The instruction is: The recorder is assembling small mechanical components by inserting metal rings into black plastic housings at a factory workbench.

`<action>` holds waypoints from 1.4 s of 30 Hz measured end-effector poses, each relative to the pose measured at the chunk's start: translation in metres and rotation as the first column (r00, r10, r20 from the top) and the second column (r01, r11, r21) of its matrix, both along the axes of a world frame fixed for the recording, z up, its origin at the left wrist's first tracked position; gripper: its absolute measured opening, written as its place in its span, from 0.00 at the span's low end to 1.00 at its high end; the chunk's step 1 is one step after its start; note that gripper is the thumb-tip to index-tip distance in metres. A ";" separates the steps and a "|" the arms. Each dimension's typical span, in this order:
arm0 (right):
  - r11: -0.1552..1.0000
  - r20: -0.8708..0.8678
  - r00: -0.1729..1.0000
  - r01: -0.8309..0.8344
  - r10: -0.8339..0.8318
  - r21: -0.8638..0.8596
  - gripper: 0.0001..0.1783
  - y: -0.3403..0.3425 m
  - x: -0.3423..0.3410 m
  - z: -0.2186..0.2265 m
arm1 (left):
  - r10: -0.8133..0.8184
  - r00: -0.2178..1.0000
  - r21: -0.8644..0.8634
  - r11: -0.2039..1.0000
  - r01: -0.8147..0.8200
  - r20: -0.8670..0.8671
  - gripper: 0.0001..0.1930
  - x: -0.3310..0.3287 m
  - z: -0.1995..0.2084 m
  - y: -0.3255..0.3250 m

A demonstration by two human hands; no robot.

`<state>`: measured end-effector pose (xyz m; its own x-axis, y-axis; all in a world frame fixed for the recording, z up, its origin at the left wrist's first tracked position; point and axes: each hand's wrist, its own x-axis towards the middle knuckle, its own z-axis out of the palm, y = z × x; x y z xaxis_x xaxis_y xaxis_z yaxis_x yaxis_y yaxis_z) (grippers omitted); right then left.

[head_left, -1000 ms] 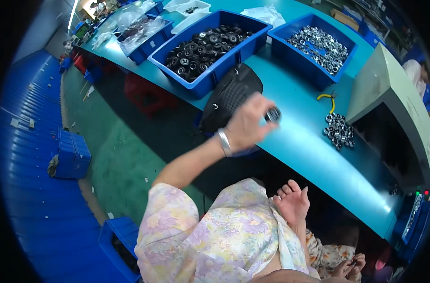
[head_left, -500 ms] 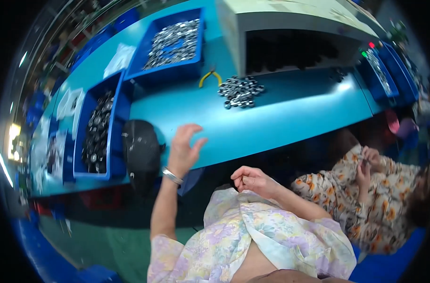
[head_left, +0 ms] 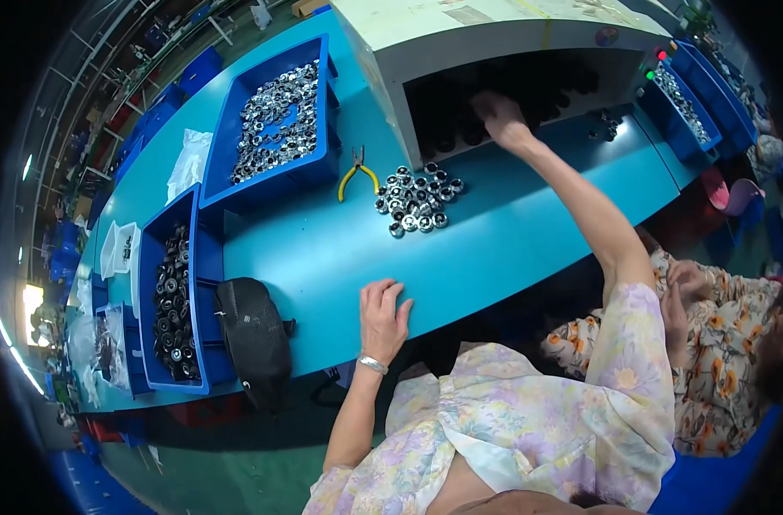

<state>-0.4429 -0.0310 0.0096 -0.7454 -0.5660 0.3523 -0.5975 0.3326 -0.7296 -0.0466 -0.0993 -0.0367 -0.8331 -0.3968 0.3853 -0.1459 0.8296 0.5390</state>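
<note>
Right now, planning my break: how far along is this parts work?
Done: nothing certain. In hand: the right hand reaches into the machine opening; the left hand rests flat on the table. Left: a cluster of metal parts still waits.

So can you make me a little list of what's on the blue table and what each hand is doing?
Left hand: flat on the table's near edge, holding nothing
Right hand: reaching into the dark opening of the grey machine
Table: blue-green
Loose pile: small silver round parts, mid-table
Pliers: yellow handles, left of the pile
Far bin: blue, silver parts
Near bin: blue, dark round parts
Black bag: beside the near bin
</note>
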 end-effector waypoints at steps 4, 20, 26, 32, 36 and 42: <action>0.981 -0.449 0.892 0.044 0.046 0.186 0.17 -0.059 -0.093 -0.028 | 0.011 0.999 0.017 1.000 -0.011 0.033 0.15 -0.004 0.001 0.000; 0.995 -0.492 0.870 -0.070 0.026 -0.071 0.22 -0.156 -0.139 -0.046 | 0.045 0.999 0.079 0.996 -0.047 0.019 0.17 -0.012 0.003 -0.005; 0.978 -0.445 0.896 -0.097 0.005 -0.183 0.21 -0.134 -0.101 -0.021 | 0.046 0.999 0.074 0.996 -0.045 -0.005 0.16 -0.009 0.005 -0.005; 0.959 -0.388 0.922 -0.101 -0.010 -0.266 0.20 -0.089 -0.065 0.000 | 0.040 0.999 0.069 0.997 -0.037 -0.036 0.13 -0.003 0.002 0.000; 0.951 0.148 0.988 0.005 0.043 -0.310 0.16 -0.041 -0.024 0.018 | 0.009 0.999 0.021 1.000 -0.008 -0.050 0.12 0.000 0.000 0.000; 0.861 0.728 0.531 -0.004 0.433 -0.509 0.07 0.040 0.124 0.021 | 0.018 0.993 0.048 0.999 -0.013 -0.117 0.11 -0.001 -0.004 -0.004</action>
